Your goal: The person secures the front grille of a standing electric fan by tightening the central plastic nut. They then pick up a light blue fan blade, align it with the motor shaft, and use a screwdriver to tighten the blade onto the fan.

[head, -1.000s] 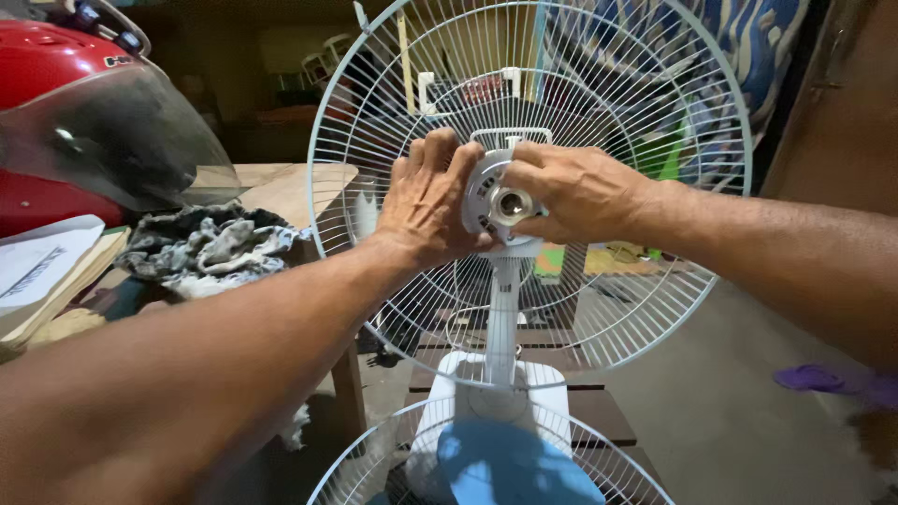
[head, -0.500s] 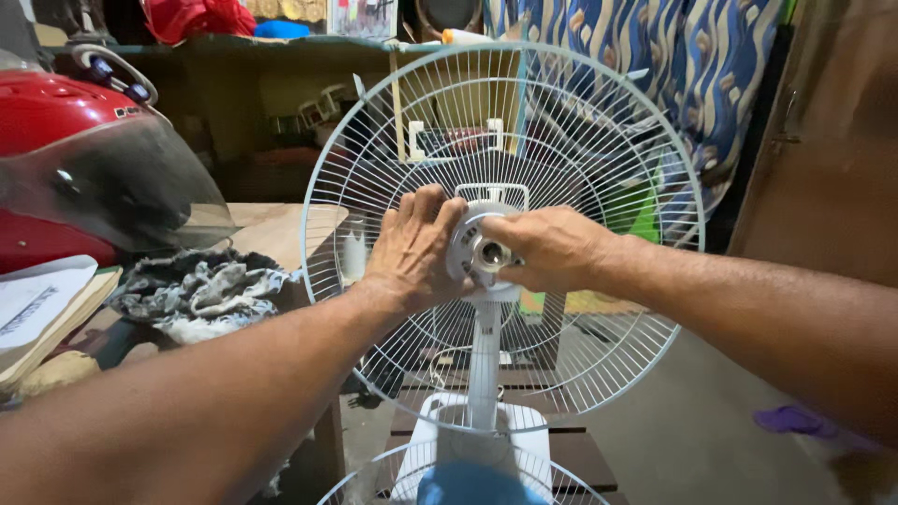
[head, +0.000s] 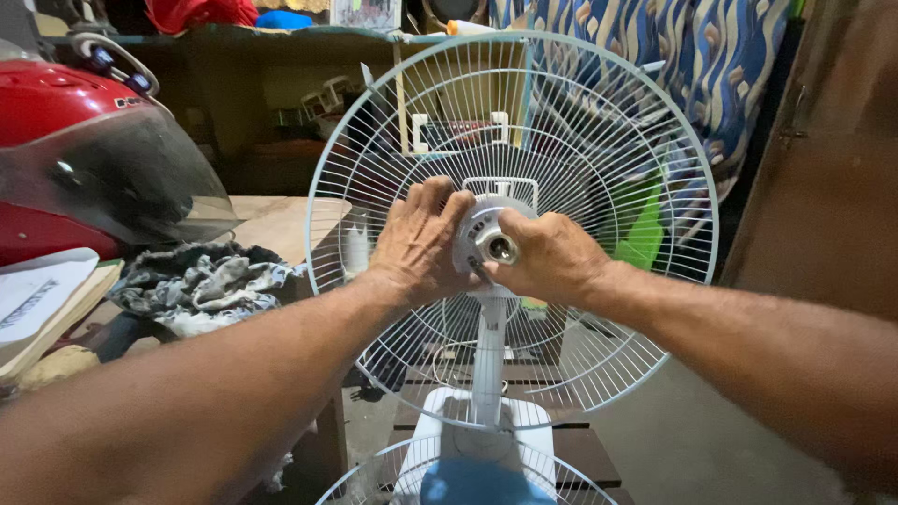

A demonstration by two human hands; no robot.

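right hand [head: 547, 257] rolled lower round motor hub [head: 486, 234]

Cluttered home: patterned curtain [head: 711, 65], helmet [head: 84, 159], shelf [head: 281, 42].
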